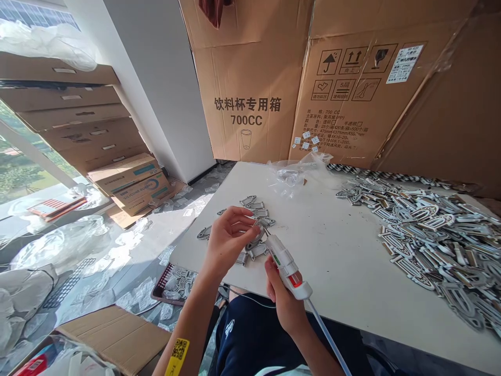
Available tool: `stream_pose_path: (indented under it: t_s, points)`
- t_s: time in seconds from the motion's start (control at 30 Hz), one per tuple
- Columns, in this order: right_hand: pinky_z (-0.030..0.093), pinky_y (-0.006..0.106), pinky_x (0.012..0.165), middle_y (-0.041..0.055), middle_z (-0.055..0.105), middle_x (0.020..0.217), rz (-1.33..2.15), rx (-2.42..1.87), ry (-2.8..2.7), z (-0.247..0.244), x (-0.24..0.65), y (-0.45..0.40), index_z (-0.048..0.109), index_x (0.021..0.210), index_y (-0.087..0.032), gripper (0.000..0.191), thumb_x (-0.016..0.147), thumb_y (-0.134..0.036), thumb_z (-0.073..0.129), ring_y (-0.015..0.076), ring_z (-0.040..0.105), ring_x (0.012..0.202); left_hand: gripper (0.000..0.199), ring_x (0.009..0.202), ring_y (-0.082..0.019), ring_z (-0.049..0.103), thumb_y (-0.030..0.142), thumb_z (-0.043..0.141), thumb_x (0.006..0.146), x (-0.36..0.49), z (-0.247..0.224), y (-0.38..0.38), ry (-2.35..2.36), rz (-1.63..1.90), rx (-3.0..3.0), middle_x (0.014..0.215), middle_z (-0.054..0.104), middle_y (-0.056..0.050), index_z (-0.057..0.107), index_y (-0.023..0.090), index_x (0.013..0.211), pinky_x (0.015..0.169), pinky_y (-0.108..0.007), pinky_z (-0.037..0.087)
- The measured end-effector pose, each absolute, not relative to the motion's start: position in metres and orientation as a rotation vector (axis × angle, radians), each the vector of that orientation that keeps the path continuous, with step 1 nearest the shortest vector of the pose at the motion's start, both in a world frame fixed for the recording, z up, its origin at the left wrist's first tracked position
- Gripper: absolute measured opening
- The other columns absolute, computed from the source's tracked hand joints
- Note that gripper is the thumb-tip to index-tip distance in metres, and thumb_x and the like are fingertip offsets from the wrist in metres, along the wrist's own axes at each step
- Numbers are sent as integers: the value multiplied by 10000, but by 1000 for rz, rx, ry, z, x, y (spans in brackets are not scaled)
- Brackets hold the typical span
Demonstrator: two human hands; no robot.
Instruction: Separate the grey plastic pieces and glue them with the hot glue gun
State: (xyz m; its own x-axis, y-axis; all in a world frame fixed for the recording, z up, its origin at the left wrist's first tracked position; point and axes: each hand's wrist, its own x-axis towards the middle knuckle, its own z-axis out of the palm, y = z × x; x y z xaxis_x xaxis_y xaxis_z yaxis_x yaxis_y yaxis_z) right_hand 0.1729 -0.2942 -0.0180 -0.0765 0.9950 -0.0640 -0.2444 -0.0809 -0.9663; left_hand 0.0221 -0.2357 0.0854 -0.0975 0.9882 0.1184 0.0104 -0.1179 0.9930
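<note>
My right hand (pixel 287 303) is wrapped around a white hot glue gun (pixel 282 256) with a red part near its rear. A long translucent glue stick (pixel 326 331) trails out of its back end. The metal nozzle points up and left, close to the fingertips of my left hand (pixel 233 230). Those fingers are pinched together; whatever sits between them is too small to make out. Under and around my left hand, several flat grey-and-white cutout pieces (pixel 258 250) lie on the white table (pixel 313 230).
A large heap of similar cutouts (pixel 426 230) covers the table's right side. Crumpled clear plastic bags (pixel 297 172) lie at the back, before tall cardboard boxes (pixel 250 68). On the left, a dark basket (pixel 162 284) holds more pieces, near an open carton (pixel 113 334) and scattered plastic.
</note>
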Motion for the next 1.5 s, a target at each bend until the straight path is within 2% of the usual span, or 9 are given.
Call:
stream_pose_path:
  t_s: [0.4, 0.6, 0.83, 0.97, 1.2, 1.5]
  points:
    - [404, 205, 541, -53, 402, 632, 1397, -1024, -1035, -19, 172, -295, 524, 957, -175, 542, 989, -681, 716, 84, 337, 545, 381, 830, -177, 754, 318, 926, 753, 23, 86, -236, 1219, 1370, 1252, 915, 746, -24, 691, 213, 1035, 748, -275, 618]
    - [373, 216, 507, -47, 400, 599, 1353, -1056, -1040, -17, 171, -295, 537, 881, -174, 571, 971, -710, 710, 85, 315, 522, 373, 862, -206, 766, 330, 916, 759, 23, 88, -237, 1239, 1358, 1251, 924, 743, -36, 693, 213, 1034, 744, -293, 624]
    - [363, 218, 505, -46, 388, 575, 1321, -1095, -1047, -20, 169, -293, 527, 844, -177, 613, 950, -757, 693, 87, 330, 511, 346, 833, -180, 757, 312, 907, 774, 22, 86, -236, 1210, 1365, 1249, 934, 732, -27, 697, 216, 1032, 740, -276, 612]
    - [310, 212, 469, -46, 392, 565, 1291, -1112, -1004, -23, 166, -292, 547, 858, -172, 619, 925, -767, 706, 84, 321, 494, 338, 830, -174, 748, 309, 902, 785, 22, 86, -236, 1191, 1347, 1262, 925, 729, -23, 698, 215, 1039, 754, -278, 608]
    - [328, 227, 477, -29, 384, 548, 1258, -1138, -981, -24, 164, -293, 429, 715, -194, 661, 925, -754, 712, 88, 340, 488, 349, 831, -168, 741, 310, 909, 787, 21, 86, -237, 1191, 1343, 1251, 927, 725, -19, 694, 213, 1045, 749, -271, 598]
    - [322, 212, 454, -38, 391, 529, 1229, -1128, -983, -25, 164, -293, 458, 741, -184, 651, 924, -755, 712, 77, 331, 468, 331, 824, -164, 740, 304, 901, 795, 20, 84, -236, 1186, 1343, 1257, 927, 722, -13, 704, 223, 1049, 737, -264, 592]
